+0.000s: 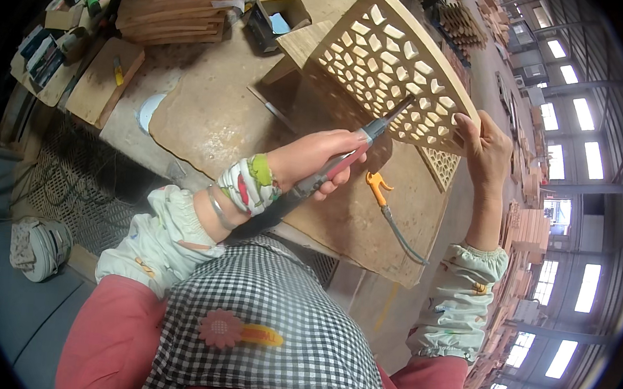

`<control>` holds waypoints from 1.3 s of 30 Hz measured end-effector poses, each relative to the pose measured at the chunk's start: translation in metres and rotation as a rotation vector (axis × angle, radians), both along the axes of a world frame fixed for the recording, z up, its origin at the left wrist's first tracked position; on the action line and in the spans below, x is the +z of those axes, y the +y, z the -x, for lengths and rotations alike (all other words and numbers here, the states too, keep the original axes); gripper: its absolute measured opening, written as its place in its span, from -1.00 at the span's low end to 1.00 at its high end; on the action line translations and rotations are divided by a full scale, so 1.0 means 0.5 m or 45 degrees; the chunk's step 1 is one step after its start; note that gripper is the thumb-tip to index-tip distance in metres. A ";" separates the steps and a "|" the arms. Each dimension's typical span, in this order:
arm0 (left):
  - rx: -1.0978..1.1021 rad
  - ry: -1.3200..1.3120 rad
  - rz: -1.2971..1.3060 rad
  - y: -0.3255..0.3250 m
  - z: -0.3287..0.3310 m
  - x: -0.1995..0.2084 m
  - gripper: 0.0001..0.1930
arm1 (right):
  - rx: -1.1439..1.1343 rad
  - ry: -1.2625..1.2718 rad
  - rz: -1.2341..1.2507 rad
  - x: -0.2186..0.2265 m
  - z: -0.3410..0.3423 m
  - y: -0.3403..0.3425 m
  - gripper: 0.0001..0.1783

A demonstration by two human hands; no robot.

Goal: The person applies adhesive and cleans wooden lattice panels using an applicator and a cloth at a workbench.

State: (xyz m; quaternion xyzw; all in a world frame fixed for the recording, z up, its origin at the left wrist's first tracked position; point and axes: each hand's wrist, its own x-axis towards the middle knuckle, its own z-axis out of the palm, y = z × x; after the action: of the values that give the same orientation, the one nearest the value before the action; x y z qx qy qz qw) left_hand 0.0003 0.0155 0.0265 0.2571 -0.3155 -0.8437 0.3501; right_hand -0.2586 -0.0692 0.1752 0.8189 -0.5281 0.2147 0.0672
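Note:
My left hand [329, 159] is wrapped round a slim red and grey hand-held power tool [344, 157]. Its thin dark tip points up and right, over the openings of a pale wooden lattice panel [431, 49]. Whether the tip touches the wood I cannot tell. The panel stands tilted on the bench, pierced with many irregular holes. At its right corner, my right hand [487, 146] grips the edge, thumb on the near face. Behind and below it, part of another pierced wooden piece [442, 164] shows. An orange air blow gun [378, 187] lies to the right of my left hand.
A brown board [214, 125] covers the bench. On it rests a thin rod-like tool [273, 109]. Stacked wooden strips [172, 8] and a dark open box [277, 23] stand at the back. A yellow-handled tool [118, 71] lies on a wooden block at left.

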 end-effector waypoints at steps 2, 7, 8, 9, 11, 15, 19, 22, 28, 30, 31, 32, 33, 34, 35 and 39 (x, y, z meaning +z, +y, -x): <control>0.047 -0.021 0.001 -0.013 0.012 0.002 -0.65 | 0.007 0.018 0.011 0.001 0.000 -0.002 -0.50; 0.049 -0.051 -0.014 -0.028 0.025 0.001 -0.64 | -0.001 0.038 0.022 0.000 0.000 0.003 -0.49; 0.042 -0.044 -0.021 -0.027 0.025 0.003 -0.63 | 0.000 0.028 0.023 -0.001 0.001 0.005 -0.49; 0.029 -0.020 -0.042 -0.029 0.025 0.004 -0.63 | 0.008 0.028 0.028 0.000 -0.001 0.005 -0.49; 0.004 0.030 -0.086 -0.032 0.025 0.004 -0.62 | 0.024 0.031 0.037 0.003 -0.006 0.006 -0.48; -0.018 0.003 -0.039 -0.027 0.033 0.002 -0.63 | -0.003 -0.040 -0.004 0.001 -0.007 0.009 -0.48; 0.090 0.018 0.006 -0.038 0.028 -0.011 -0.63 | -0.025 0.017 -0.006 0.001 -0.004 0.007 -0.49; 0.100 -0.067 0.030 -0.028 0.036 -0.004 -0.65 | -0.044 -0.004 -0.026 0.001 -0.007 0.010 -0.50; 0.102 -0.103 0.063 -0.031 0.029 -0.002 -0.65 | -0.010 0.011 -0.009 -0.002 -0.005 0.006 -0.50; 0.079 -0.101 0.074 -0.025 0.025 -0.006 -0.64 | -0.020 -0.009 -0.025 -0.003 0.004 0.002 -0.49; 0.062 -0.119 0.078 -0.014 0.016 -0.010 -0.64 | -0.053 -0.013 -0.028 -0.001 0.001 0.002 -0.47; 0.045 -0.137 0.077 0.000 0.008 -0.017 -0.64 | -0.087 -0.015 -0.036 -0.001 -0.003 0.001 -0.46; 0.027 -0.156 0.080 0.013 0.003 -0.021 -0.64 | -0.121 -0.019 -0.040 0.000 -0.007 0.000 -0.45; 0.073 -0.233 0.080 0.032 0.004 -0.020 -0.65 | -0.124 -0.015 -0.026 0.000 -0.009 0.000 -0.43; 0.116 -0.310 0.078 0.050 0.007 -0.018 -0.66 | -0.129 -0.010 -0.014 -0.001 -0.011 0.001 -0.42; 0.296 -0.649 0.504 0.087 0.021 -0.010 -0.53 | -0.167 0.062 -0.009 0.006 -0.032 0.010 -0.39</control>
State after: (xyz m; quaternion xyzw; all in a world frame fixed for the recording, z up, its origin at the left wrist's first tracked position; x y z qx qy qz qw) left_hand -0.0101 0.0589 0.0217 0.4210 -0.5190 -0.6293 0.3967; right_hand -0.2425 -0.0640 0.1780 0.7877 -0.5795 0.1881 0.0910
